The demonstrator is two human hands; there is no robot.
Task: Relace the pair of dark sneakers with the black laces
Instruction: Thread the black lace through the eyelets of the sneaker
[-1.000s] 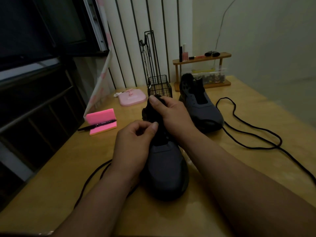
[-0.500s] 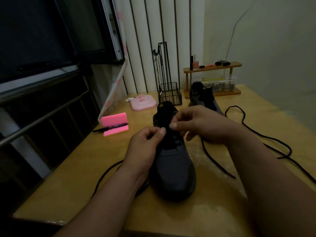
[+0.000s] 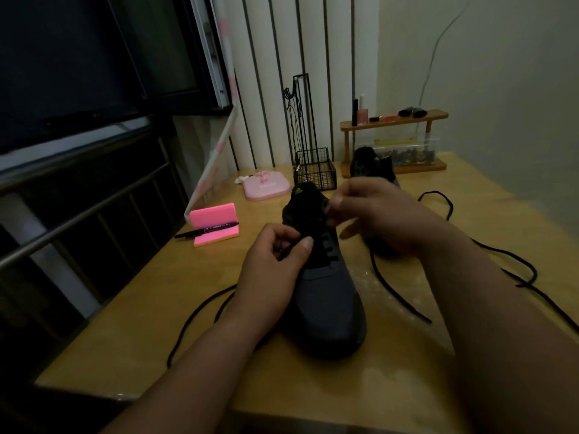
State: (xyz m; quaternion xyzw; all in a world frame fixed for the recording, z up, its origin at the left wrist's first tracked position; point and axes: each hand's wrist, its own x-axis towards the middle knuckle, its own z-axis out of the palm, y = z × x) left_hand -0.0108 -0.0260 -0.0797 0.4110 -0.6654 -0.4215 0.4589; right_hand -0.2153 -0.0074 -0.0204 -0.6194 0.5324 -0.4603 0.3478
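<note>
Basket just behind near sneaker

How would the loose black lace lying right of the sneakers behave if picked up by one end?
The loose lace is probably floppy: it lies in slack curves and a loop on the table. Being thin, it is likely light. It would probably trail behind, not lift whole.

The right hand let go of the near sneaker tongue and rose to its right, fingers pinching by the top eyelets. A black lace end trailed out onto the desk beside it.
</note>
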